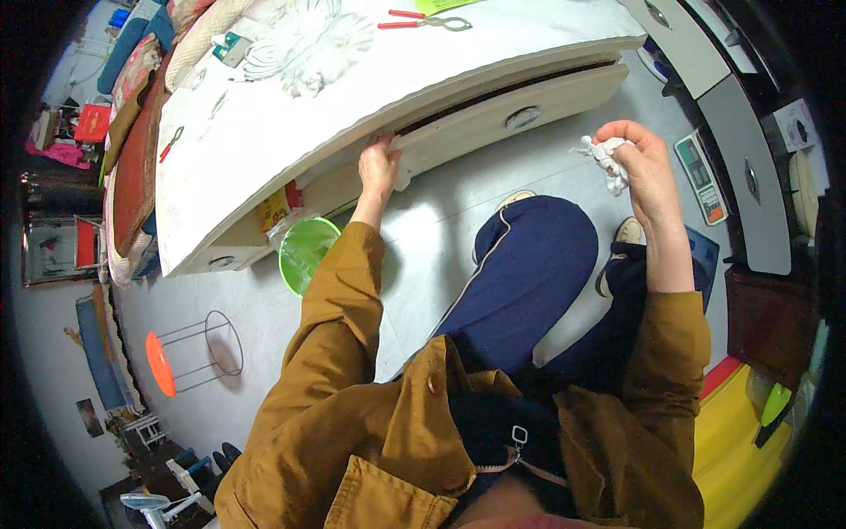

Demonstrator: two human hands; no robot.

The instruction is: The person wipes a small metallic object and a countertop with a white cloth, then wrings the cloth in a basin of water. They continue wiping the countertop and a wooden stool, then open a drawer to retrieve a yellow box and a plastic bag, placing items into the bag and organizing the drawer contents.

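Note:
My left hand (377, 174) reaches to the left end of a cream drawer front (476, 121) under the tabletop, its fingers curled at the drawer's edge. The drawer stands slightly out, with a dark gap along its top. A small white piece (403, 180) shows beside that hand; I cannot tell what it is. Out to the right, my right hand (641, 167) pinches a crumpled white cloth or tissue (610, 164) in the air, above the floor. Below my left wrist stands a green bin (305, 251) with a clear liner.
On the white table (352, 97) lie red-handled pliers (427, 21), a bundle of white cable (286, 55) and a small red-handled tool (172, 144). A orange-topped wire stool (161, 363) lies on the floor at left. A green-and-white box (701, 179) stands by the grey cabinet (747, 167).

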